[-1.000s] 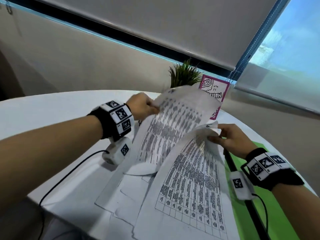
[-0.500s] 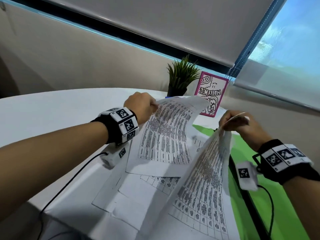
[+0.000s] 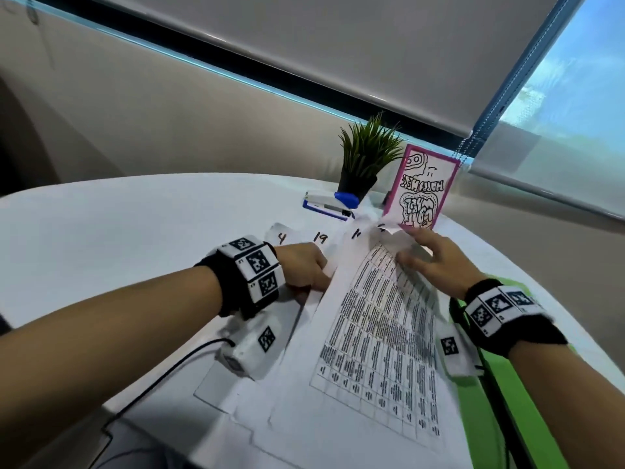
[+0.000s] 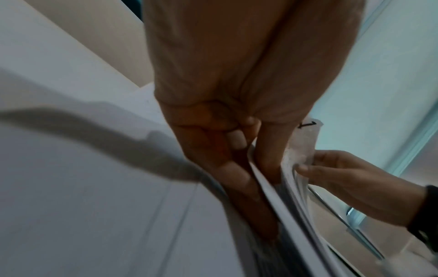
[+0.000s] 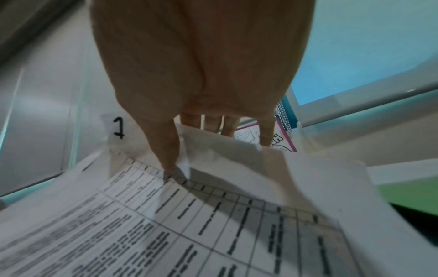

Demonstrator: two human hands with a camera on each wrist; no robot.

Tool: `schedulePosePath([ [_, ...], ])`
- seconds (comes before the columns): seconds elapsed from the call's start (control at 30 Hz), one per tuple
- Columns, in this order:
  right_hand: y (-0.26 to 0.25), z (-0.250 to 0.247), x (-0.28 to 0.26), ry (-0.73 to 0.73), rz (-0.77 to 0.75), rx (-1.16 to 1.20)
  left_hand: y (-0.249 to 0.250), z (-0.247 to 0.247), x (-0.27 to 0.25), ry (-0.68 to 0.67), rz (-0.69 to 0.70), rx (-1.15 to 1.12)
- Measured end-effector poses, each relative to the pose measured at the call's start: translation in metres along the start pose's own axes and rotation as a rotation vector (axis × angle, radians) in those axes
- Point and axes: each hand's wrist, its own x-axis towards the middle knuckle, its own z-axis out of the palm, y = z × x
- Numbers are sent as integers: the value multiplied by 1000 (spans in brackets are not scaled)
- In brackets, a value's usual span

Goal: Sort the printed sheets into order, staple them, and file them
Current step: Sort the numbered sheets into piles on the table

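Printed table sheets lie fanned in a loose pile on the white table (image 3: 135, 231). The top sheet (image 3: 378, 333) lies slightly lifted along its left side. Handwritten numbers mark the far corners of the lower sheets (image 3: 301, 237). My left hand (image 3: 304, 269) pinches the pile's left edge between thumb and fingers (image 4: 239, 142). My right hand (image 3: 426, 262) holds the top sheet's curled far corner, thumb on the print (image 5: 169, 161) and fingers behind the fold. A blue-and-white stapler (image 3: 329, 203) sits beyond the pile. A green folder (image 3: 487, 428) lies to the right, partly under the sheets.
A small potted plant (image 3: 365, 164) and a pink-framed card (image 3: 422, 191) stand at the table's far edge behind the stapler. A black cable (image 3: 152, 384) runs from my left wrist toward the near table edge. Bare tabletop extends to the left.
Both hands have come down. The sheet my right hand held up on edge now lies over the pile, and the left hand's raised sheet is flat. The stapler has come into sight.
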Motion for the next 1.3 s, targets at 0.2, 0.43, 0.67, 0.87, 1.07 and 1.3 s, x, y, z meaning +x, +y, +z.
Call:
schedulePosePath([
  [0.2,12,9,2,-52,22,0,4,2,-2,59,28,2],
  [0.43,25,18,10,-129,158,-221,10,-4,12,277,-110,322],
  [0.67,25,24,21,-137,189,-292,20,-2,15,316,-172,405],
  [0.87,28,27,23,-50,118,-199,15,-2,14,257,-177,333],
  [1.07,17,14,17,96,-9,-146,15,-6,12,229,-193,324],
  [1.3,22,8,9,168,-120,-169,27,-14,18,375,-59,302],
])
